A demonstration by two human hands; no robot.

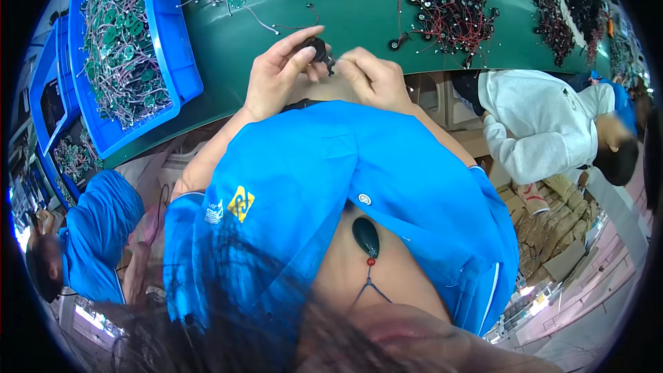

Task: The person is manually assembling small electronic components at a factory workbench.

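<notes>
Over the near edge of the green table, my left hand grips a small black part between thumb and fingers. It looks like molded plastic, with a narrow end pointing to the right; its exact kind I cannot make out. Close beside that narrow end is my right hand, its fingers curled and pinched together. Whatever those fingertips hold, if anything, is too small or hidden to name. A loose thin wire with a pale sheath lies on the table just beyond my left hand.
A blue bin full of green round circuit boards with wires stands at the left. Black round parts with red wires are heaped at the back right of the green table. Co-workers sit on both sides; cardboard lies at the right.
</notes>
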